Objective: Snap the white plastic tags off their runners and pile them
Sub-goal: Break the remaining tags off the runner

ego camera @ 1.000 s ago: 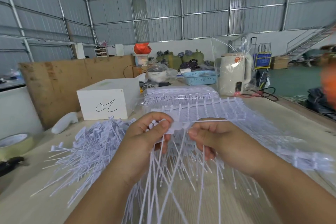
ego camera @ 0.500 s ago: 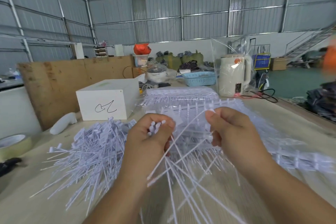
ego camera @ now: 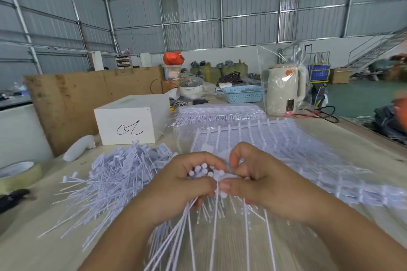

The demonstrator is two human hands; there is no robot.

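White plastic stems fan toward the viewer from the left hand (ego camera: 187, 185), which clenches a bundle of tags (ego camera: 201, 171) at centre frame. The right hand (ego camera: 259, 185) pinches one tag's head against that bundle. At 10 o'clock lies the pile (ego camera: 114, 174) of loose tags; at 1 o'clock, the runners (ego camera: 253, 132) spread over the table (ego camera: 363, 149). A risk, as I judge it: the bundle looks overfull, so a hard twist could spill stems or tangle them with the unsnapped runners.
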